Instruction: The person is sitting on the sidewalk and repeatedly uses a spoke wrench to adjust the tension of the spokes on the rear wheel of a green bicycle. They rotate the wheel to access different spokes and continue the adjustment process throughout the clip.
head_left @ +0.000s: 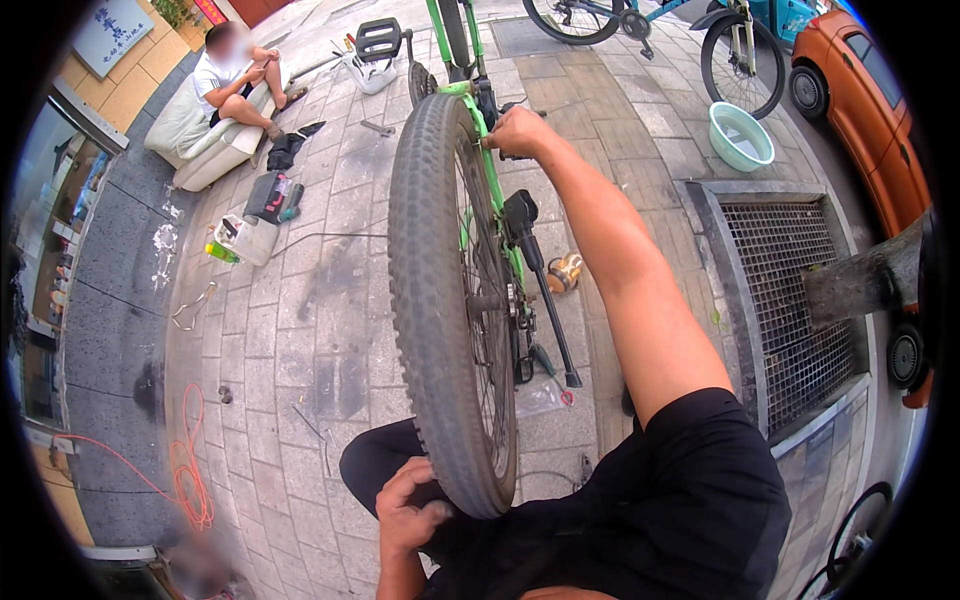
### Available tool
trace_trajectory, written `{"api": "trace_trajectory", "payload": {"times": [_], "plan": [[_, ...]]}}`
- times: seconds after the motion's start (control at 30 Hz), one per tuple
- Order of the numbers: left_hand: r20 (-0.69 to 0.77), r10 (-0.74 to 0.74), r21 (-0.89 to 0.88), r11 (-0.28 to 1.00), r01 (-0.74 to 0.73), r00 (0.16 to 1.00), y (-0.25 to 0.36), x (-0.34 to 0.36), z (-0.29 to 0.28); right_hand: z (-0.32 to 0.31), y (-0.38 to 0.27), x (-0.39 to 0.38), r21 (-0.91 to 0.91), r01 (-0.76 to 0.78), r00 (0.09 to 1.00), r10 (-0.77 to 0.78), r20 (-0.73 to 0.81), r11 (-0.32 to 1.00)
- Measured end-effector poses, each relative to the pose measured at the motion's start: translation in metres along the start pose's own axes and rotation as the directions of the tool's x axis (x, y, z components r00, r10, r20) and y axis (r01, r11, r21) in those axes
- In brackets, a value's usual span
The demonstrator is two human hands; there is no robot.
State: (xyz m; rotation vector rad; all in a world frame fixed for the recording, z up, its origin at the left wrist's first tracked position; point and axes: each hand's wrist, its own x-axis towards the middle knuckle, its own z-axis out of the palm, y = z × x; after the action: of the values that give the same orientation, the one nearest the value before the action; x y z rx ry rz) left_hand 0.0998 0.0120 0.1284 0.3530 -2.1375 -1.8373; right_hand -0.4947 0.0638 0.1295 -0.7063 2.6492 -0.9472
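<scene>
Wall sign (110, 38): pale board at the upper left, dark characters in two rows, the upper row larger.
Red sign (210, 11): just right of it, yellow characters, cut off by the picture's upper edge.
Bottle (221, 252): yellow-green, on the paving; its label is too small to read.
Left hand (406, 505): rises from the lower edge, fingers curled beside the near end of the tyre (428, 250), thumb apart from them; whether it grips the rubber, I cannot tell.
Tyre: upright in the middle, directly before the person; its long axis runs from the lap away toward the top, leaning slightly left at its far end.
Green frame (494, 182): along the wheel's right side, continuing away past its far end.
Right hand (518, 132): arm stretched forward, wrist bent, fingers folded in at the frame beside the tyre's far end; what they hold is hidden.
Kickstand (553, 312): black, right of the wheel, foot toward the person.
</scene>
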Motion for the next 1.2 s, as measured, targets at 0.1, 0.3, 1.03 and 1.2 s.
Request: {"api": "trace_trajectory", "payload": {"times": [0.1,0.3,1.03,1.2], "plan": [[-0.019,0.097,-0.135,0.986,-0.099,0.995,0.017,0.006,0.016,0.0,0.002,0.002,-0.005,-0.004,1.0,0.004,-0.011,1.0],[-0.013,0.059,-0.116,0.992,-0.06,0.998,0.031,0.01,0.023,-0.001,-0.005,-0.005,-0.025,0.022,0.999,-0.023,-0.025,0.999],[0.01,-0.079,0.068,0.995,0.078,0.997,-0.003,-0.006,-0.001,-0.002,-0.004,-0.004,-0.058,0.013,1.0,-0.013,-0.002,0.998],[-0.03,0.064,-0.225,0.972,-0.069,0.997,0.017,0.006,0.014,-0.001,-0.001,-0.001,-0.05,0.033,0.999,-0.034,-0.019,0.998]]}}
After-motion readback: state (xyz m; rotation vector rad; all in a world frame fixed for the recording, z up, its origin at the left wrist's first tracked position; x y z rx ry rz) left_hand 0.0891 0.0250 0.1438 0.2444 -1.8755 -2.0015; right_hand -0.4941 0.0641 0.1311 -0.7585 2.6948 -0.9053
